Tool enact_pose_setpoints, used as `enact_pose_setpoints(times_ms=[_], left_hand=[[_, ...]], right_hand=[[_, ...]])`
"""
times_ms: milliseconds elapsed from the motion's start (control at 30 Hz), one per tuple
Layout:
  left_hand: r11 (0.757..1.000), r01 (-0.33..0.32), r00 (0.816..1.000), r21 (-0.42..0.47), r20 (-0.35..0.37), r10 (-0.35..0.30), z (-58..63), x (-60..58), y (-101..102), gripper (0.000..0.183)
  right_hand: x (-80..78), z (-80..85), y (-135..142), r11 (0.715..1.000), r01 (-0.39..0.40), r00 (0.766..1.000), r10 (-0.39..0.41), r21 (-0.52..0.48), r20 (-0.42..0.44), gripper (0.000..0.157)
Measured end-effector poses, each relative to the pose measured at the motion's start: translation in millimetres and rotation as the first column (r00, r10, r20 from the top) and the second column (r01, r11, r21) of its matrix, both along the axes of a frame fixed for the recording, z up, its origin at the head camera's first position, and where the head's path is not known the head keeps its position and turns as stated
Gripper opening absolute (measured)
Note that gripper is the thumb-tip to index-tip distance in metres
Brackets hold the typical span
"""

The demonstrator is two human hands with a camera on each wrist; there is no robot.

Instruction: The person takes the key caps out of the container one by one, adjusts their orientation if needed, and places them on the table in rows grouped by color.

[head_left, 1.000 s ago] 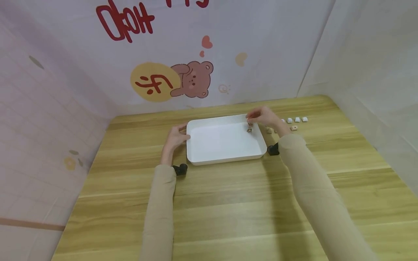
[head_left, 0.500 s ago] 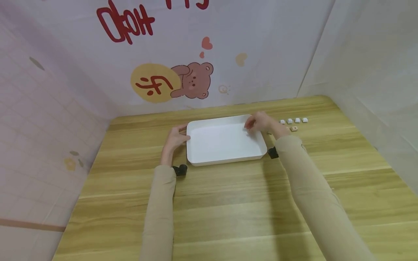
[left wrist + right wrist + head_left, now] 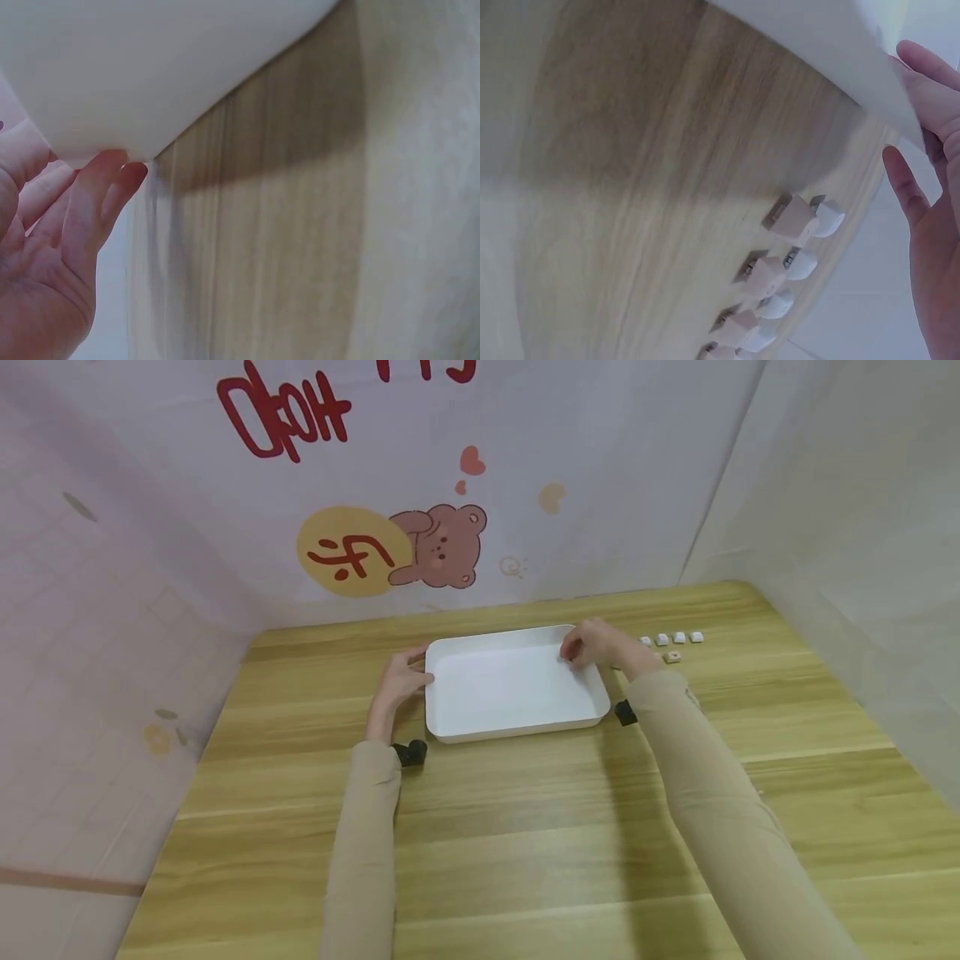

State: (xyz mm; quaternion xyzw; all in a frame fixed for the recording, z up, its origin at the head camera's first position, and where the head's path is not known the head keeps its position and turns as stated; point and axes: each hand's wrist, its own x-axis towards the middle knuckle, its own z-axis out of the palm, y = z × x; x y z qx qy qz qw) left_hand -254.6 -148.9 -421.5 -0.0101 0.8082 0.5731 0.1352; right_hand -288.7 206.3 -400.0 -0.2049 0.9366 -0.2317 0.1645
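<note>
A shallow white tray (image 3: 510, 685) lies on the wooden table. My left hand (image 3: 401, 678) holds its left end, thumb over the rim and fingers outside against the wall; the left wrist view shows fingertips (image 3: 112, 169) at the tray's lower edge. My right hand (image 3: 596, 643) reaches over the far right corner, its bent fingers pinching down inside the tray. The small keycap there is hidden behind the fingers. In the right wrist view, the right hand (image 3: 934, 127) straddles the tray wall (image 3: 840, 52), with one finger outside it.
Right of the tray stand two rows of small keycaps, white ones (image 3: 678, 637) behind and beige ones (image 3: 672, 657) in front, partly hidden by my right hand. In the right wrist view the beige keycaps (image 3: 765, 277) stand near the tray. A printed cloth (image 3: 600, 485) rises behind the table (image 3: 510, 827).
My right hand has lowered into the tray's far right corner, and the keycaps seen at its fingertips a second ago are now covered. The left hand stays on the tray.
</note>
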Motion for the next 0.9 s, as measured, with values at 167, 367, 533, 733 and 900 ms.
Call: enact_pose_setpoints(times_ms=[167, 367, 533, 733, 900], left_hand=[[1.000, 0.006, 1.000, -0.007, -0.014, -0.006, 0.9, 1.0, -0.3, 0.067], [1.000, 0.004, 1.000, -0.010, 0.002, -0.004, -0.3, 3.6, -0.8, 0.068], [1.000, 0.015, 1.000, -0.003, -0.016, -0.015, -2.5, 2.4, 1.0, 0.067], [1.000, 0.011, 1.000, -0.002, -0.023, -0.011, -3.1, 3.1, 1.5, 0.067], [1.000, 0.005, 1.000, -0.014, -0.027, -0.005, -1.5, 5.0, 0.5, 0.067]], right_hand=[[1.2, 3.1, -0.3, 1.000, -0.004, 1.000, 0.004, 0.011, -0.006, 0.019], [4.0, 2.9, -2.1, 0.997, -0.041, 0.999, 0.043, 0.068, -0.029, 0.018], [6.7, 2.7, -1.2, 0.997, -0.004, 0.999, 0.007, 0.078, -0.033, 0.019], [8.3, 0.3, 8.3, 0.980, 0.092, 0.995, -0.095, -0.176, -0.006, 0.021], [10.6, 2.9, 32.7, 0.875, 0.206, 0.978, -0.200, -0.439, 0.061, 0.030]])
